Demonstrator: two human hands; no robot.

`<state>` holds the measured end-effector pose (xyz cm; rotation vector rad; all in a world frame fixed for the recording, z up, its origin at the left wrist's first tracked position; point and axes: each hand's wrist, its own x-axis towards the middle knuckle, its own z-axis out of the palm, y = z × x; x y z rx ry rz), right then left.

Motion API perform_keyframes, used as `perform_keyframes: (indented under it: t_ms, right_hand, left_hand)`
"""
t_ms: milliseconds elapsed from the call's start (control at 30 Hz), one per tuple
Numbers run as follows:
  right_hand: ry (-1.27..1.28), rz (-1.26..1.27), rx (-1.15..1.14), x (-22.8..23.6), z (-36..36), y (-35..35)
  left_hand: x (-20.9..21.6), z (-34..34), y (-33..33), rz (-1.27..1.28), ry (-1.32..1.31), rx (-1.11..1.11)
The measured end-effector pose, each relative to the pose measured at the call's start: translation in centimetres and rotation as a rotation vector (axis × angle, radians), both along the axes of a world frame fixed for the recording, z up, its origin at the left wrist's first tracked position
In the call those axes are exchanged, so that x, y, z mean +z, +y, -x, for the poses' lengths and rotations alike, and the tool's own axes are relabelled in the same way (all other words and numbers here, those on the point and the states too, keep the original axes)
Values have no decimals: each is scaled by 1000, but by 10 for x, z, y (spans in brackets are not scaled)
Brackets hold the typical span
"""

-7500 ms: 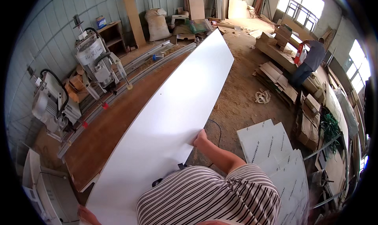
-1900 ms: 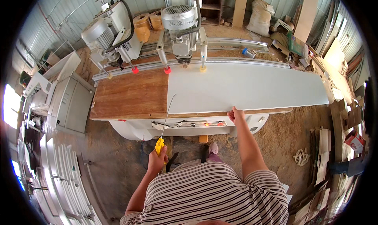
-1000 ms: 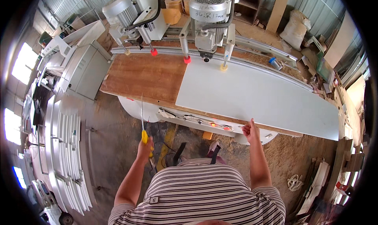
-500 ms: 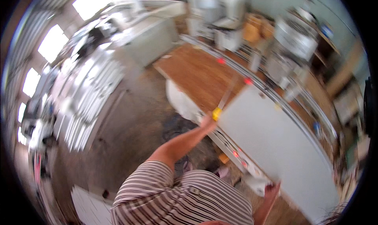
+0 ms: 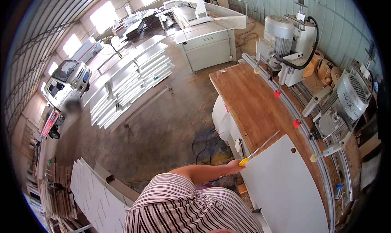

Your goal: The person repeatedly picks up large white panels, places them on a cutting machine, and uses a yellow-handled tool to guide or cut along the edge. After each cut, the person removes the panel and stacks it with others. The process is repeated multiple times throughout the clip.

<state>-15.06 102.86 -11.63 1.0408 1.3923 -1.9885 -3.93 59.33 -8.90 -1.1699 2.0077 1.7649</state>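
Note:
My left hand (image 5: 233, 167) grips the yellow handle of a long thin screwdriver (image 5: 260, 147). Its metal shaft slants up and right across the near corner of a white panel (image 5: 285, 188). The panel lies flat on the brown wooden machine table (image 5: 252, 98) and has a small round hole near its far corner. My left forearm reaches from my striped shirt toward the table's front edge. My right hand is out of sight.
Two drilling heads (image 5: 285, 33) (image 5: 346, 98) with red-tipped clamps (image 5: 277, 93) stand along the table's far rail. Cables (image 5: 203, 143) lie on the dusty floor. Stacked white panels (image 5: 130, 78), more panels (image 5: 97, 196) at lower left, a grey machine (image 5: 207, 41) and a truck (image 5: 61, 86) lie beyond.
The view has swung left, along the table's end. My left hand has carried the screwdriver up to the panel's corner. My right hand, earlier on the panel's edge, has dropped out of view.

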Motion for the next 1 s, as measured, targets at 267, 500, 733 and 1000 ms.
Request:
perform_keyframes:
  t_ms: [267, 500, 733, 1000]
  right_hand:
    - [122, 45, -226, 12, -57, -2]
    - [210, 411, -58, 34, -105, -169]
    - [327, 118, -309, 24, -92, -136]
    - [201, 119, -344, 24, -71, -116]
  left_hand:
    - [-35, -34, -125, -18, -27, 185]
    - [-60, -87, -320, -61, 313, 601]
    - [1, -49, -180, -292, 329, 665]
    - [-51, -7, -200, -282, 386, 687]
